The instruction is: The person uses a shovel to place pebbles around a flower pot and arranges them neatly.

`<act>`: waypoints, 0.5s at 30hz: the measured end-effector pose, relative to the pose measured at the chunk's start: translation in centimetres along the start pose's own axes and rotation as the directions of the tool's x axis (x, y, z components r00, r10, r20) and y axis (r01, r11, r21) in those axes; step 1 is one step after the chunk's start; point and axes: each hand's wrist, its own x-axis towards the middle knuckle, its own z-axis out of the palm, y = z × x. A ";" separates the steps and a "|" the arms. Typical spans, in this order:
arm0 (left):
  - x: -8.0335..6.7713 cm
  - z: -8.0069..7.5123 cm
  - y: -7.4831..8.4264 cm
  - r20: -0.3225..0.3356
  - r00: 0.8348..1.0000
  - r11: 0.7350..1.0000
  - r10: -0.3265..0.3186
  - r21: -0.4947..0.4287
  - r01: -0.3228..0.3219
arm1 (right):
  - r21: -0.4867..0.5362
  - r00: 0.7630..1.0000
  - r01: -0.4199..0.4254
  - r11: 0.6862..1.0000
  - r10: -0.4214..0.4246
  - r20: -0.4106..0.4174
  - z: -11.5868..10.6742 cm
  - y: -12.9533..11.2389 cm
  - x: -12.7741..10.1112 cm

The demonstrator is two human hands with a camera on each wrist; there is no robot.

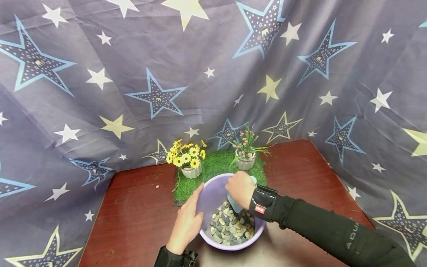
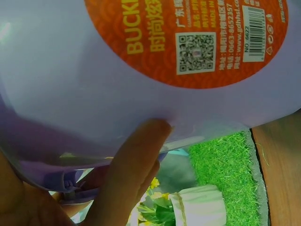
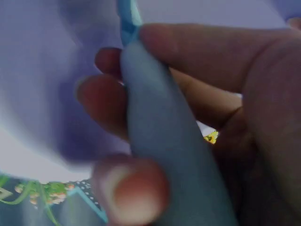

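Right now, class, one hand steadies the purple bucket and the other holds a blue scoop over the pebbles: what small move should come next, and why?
Probably push the blue scoop down into the pebbles. The right hand grips its handle with the tip at the stones, and the left hand lies against the purple bucket, steadying it.

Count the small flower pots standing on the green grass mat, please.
2: a ribbed white pot of yellow flowers at the mat's left, a pale pot of pink flowers at its right.
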 end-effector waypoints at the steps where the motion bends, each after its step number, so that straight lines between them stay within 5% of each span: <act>1: 0.0 0.0 0.0 -0.002 1.000 1.000 0.000 0.000 0.000 | -0.004 1.000 -0.005 1.000 0.005 0.011 0.0 -0.2 0.2; 9: -0.2 0.5 -0.1 0.011 1.000 1.000 0.004 -0.002 -0.004 | -0.057 0.987 -0.011 0.998 0.021 0.160 1.3 -2.5 0.7; 15: -0.4 0.3 -0.1 -0.005 1.000 1.000 0.002 0.005 -0.002 | -0.017 0.997 -0.022 1.000 0.024 0.075 2.5 -2.7 0.6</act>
